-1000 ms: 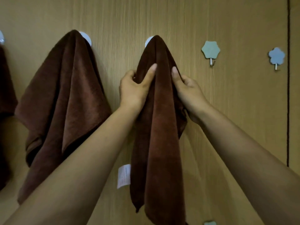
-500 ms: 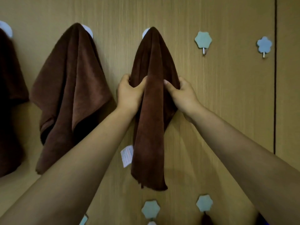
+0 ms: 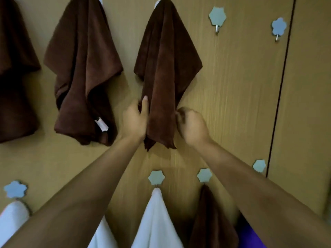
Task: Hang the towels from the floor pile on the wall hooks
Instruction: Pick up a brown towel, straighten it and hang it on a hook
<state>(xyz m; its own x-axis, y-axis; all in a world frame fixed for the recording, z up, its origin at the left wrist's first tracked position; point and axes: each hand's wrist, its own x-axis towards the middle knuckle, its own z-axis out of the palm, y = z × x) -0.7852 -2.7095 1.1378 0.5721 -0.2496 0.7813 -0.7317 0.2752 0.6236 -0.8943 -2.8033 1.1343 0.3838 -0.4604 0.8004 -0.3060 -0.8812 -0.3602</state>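
A brown towel [image 3: 164,68] hangs by its top from a white wall hook [image 3: 157,1] at the upper middle. My left hand [image 3: 136,120] grips its lower left edge, thumb laid up the front of the cloth. At the lower right edge is my right hand [image 3: 192,126], blurred, its curled fingers pinching the cloth. The towel's bottom corners dangle just below both hands. The floor pile is out of view.
Two more brown towels [image 3: 84,68] [image 3: 12,68] hang to the left. Bare flower-shaped hooks [image 3: 217,17] [image 3: 278,26] [image 3: 259,165] sit to the right. Below hang white towels [image 3: 155,221] [image 3: 12,213] and a brown one [image 3: 211,221]. A dark panel seam [image 3: 281,86] runs down the right side.
Both hands have slid down the hung towel from near its top to its lower end. The view has tilted down, showing a lower row of hooks and towels.
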